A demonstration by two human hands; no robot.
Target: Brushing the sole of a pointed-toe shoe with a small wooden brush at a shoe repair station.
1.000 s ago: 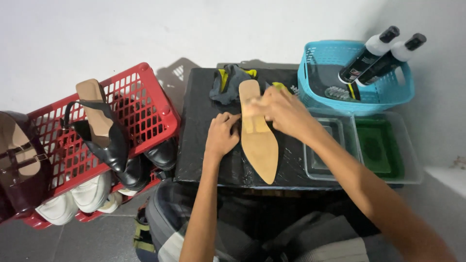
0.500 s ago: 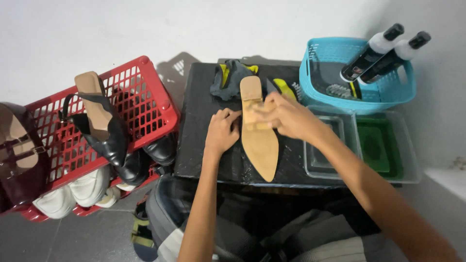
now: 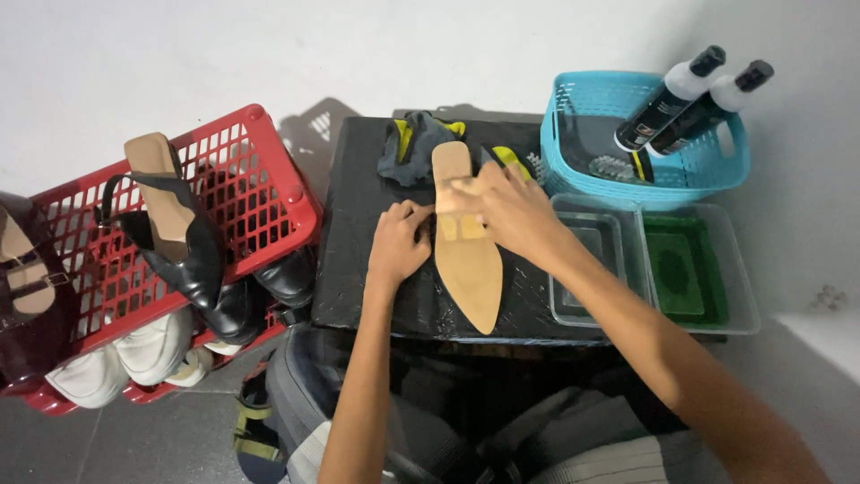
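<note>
Hands on upturned shoe [image 3: 466, 260]: left hand [image 3: 399, 246] curled against its edge, right hand [image 3: 502, 211] pressed flat across the sole; uneven pressure risks sliding it off the black surface [image 3: 358, 260].

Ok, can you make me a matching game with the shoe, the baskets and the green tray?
Things:
1. tan shoe sole
2. red basket
3. blue basket
4. green tray

Places:
a. far right, beside the clear tray
b. holds two bottles
c. under both hands, left hand and right hand
d. holds black shoes

Pairs: 1-c, 2-d, 3-b, 4-a
</note>
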